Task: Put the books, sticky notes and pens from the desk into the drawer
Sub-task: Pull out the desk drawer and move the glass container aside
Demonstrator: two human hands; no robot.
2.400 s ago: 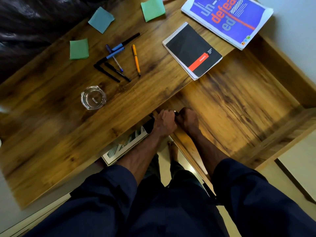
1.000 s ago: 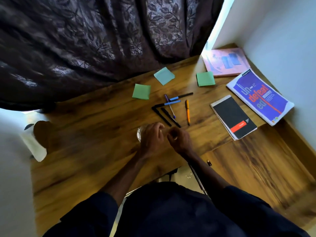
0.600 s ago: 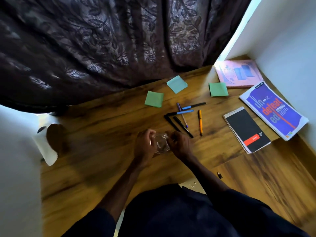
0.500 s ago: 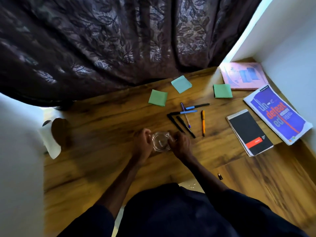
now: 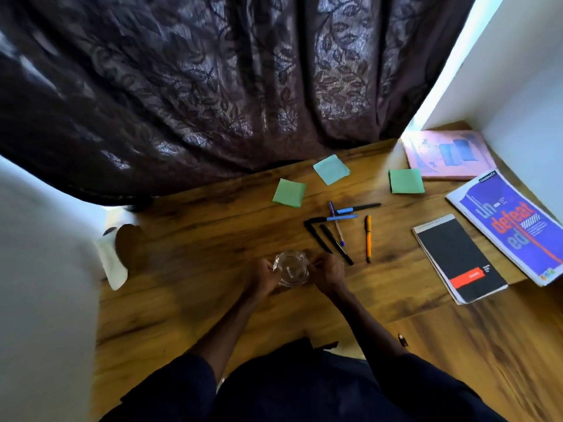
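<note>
On the wooden desk (image 5: 189,287) my left hand (image 5: 260,277) and my right hand (image 5: 329,274) both grip a clear glass ashtray (image 5: 291,268) from either side. Just beyond it lie several pens (image 5: 333,229), among them an orange pen (image 5: 368,237). Further back are two green sticky note pads (image 5: 289,192) (image 5: 406,181) and a pale blue sticky note pad (image 5: 331,169). To the right lie a black spiral notebook (image 5: 458,257), a blue book (image 5: 511,223) and a pink book (image 5: 446,153). The open drawer (image 5: 493,354) is at the lower right.
A dark patterned curtain (image 5: 213,86) hangs along the desk's far edge. White walls stand at the left and right. A white and brown object (image 5: 118,251) sits at the desk's left edge. My dark sleeves fill the bottom of the view.
My hands left the drawer front, rose to the desk top and closed around the glass ashtray. The view tilted up from the drawer toward the curtain.
</note>
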